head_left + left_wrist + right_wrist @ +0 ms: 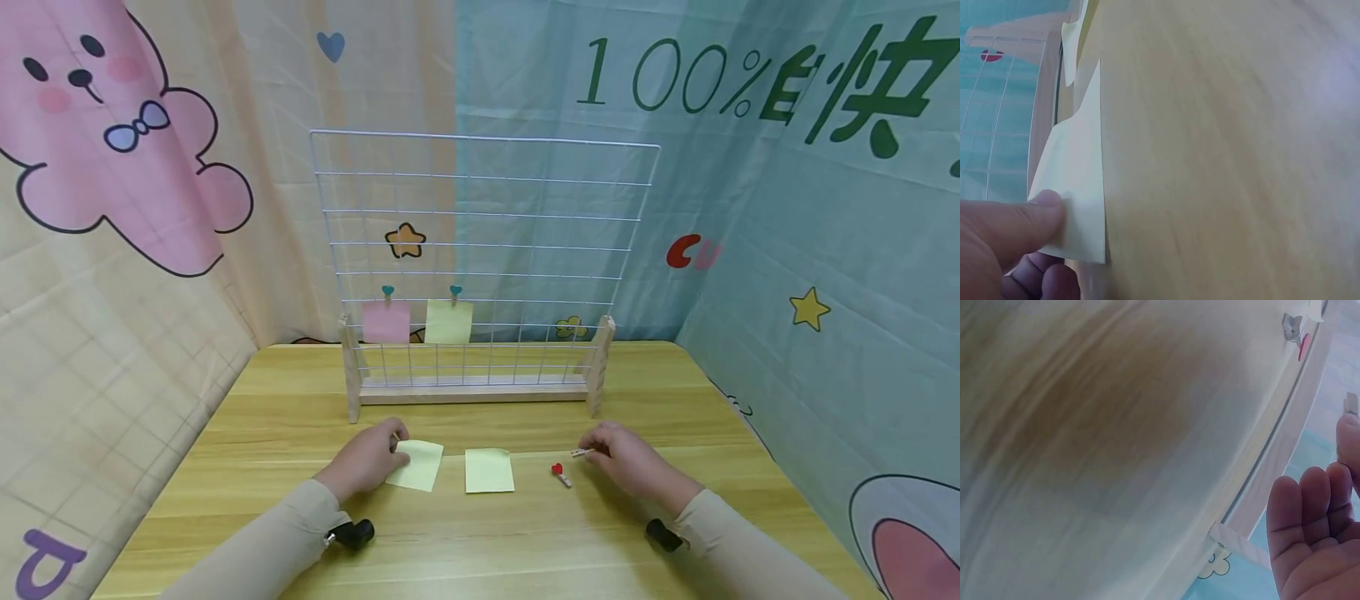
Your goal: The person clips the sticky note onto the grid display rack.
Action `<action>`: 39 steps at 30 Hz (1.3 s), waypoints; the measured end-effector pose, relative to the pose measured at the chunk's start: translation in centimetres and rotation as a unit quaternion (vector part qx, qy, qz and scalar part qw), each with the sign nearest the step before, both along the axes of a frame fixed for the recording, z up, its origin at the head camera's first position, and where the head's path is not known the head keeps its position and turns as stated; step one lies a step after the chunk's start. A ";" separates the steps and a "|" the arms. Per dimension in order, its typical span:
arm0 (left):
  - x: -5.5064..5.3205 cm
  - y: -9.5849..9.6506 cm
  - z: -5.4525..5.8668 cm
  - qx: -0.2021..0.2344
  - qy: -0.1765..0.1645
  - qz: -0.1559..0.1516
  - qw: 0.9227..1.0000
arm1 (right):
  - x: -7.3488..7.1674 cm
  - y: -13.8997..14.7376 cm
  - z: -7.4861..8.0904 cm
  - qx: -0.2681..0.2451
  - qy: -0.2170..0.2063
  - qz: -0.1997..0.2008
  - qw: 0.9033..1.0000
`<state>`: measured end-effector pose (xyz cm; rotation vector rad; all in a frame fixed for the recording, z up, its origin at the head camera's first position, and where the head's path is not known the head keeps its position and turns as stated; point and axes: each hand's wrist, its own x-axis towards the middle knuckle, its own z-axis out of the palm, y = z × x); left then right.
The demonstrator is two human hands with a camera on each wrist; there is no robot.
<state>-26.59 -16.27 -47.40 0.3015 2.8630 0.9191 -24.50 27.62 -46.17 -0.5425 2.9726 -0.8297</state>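
Between thumb and fingers, my left hand (pixel 367 460) pinches a pale yellow sticky note (pixel 422 467) by its left side, low over the table. The left wrist view has the thumb flat on top of that note (pixel 1082 181). To its right lies a second pale yellow note (pixel 489 472). My right hand (pixel 628 465) pinches a small wooden clothespin (pixel 579 452) at the fingertips; only its end shows in the right wrist view, and its decoration is hidden. Just left of this hand, a clothespin with a red heart (pixel 559 473) lies on the wood.
Behind the hands stands a white wire grid (pixel 491 273) on a wooden base (pixel 472 393). A pink note (pixel 386 323) and a yellow note (pixel 449 323) hang low on it from teal heart clips (pixel 455 291). Printed curtains (pixel 765 208) enclose the wooden table (pixel 450 550).
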 end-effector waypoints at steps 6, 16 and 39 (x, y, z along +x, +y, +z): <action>-0.4 -0.4 0.1 0.043 0.004 0.015 0.999 | -0.1 -0.1 0.2 -0.015 -0.001 -0.010 1.000; -0.7 0.2 1.3 0.106 0.039 0.002 0.994 | 0.3 -0.6 1.2 -0.049 0.006 -0.005 0.999; -2.2 3.2 5.4 0.154 0.091 -0.017 0.984 | -0.3 -2.1 3.2 -0.107 0.030 -0.024 0.993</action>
